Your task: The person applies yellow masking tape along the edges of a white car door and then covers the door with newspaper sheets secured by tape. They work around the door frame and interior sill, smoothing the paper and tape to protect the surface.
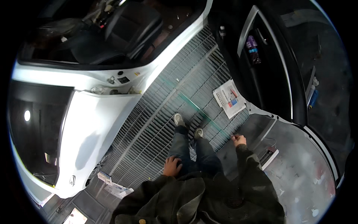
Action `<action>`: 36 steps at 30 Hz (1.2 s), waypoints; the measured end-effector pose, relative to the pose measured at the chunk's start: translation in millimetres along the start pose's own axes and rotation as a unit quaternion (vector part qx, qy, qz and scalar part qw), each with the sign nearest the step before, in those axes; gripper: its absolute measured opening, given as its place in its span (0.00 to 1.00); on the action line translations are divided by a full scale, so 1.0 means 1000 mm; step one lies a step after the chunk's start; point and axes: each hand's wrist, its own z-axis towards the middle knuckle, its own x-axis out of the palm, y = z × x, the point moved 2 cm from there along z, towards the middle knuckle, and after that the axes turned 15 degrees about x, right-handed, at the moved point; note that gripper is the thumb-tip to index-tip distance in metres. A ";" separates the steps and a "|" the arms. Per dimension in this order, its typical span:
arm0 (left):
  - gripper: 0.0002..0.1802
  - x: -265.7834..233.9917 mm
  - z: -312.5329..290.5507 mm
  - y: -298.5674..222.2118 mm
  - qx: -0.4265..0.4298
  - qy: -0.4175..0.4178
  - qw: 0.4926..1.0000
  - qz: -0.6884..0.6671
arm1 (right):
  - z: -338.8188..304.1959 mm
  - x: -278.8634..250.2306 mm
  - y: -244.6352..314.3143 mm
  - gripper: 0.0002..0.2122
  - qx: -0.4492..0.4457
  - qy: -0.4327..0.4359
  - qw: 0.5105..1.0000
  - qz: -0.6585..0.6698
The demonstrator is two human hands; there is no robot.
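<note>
My left hand (172, 166) lies on my left thigh (181, 143), its fingers apart and nothing visible in them. Out to the right, my right hand (238, 140) has its fingertips pressed together. What they hold, if anything, is too small to make out. A thin pale-green line (203, 113) runs slantwise from near these fingertips across the floor grating; I cannot tell whether it is an edge of something clear or a reflection. Beyond the right hand, a printed white sheet or booklet (230, 98) lies next to the open car door (276, 82).
A white car body (102, 125) with a dark seat (134, 28) inside stands left. Bottles (253, 50) sit in the door panel. Slatted metal grating (138, 156) lies underfoot. Papers (115, 187) lie at lower left, and a paint-spotted surface (298, 168) spreads at right.
</note>
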 end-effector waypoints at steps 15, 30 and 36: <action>0.33 0.030 0.095 0.054 -0.027 0.119 0.992 -0.007 | 0.116 0.090 0.040 0.17 -0.028 0.115 0.993 -0.031; 0.28 0.049 0.251 0.130 -0.060 0.042 0.995 0.066 | 0.394 0.282 -0.010 0.20 -0.050 0.006 0.981 -0.188; 0.12 0.024 0.249 0.157 -0.086 -0.070 0.994 -0.014 | 0.444 0.393 -0.036 0.17 0.035 0.023 0.986 -0.164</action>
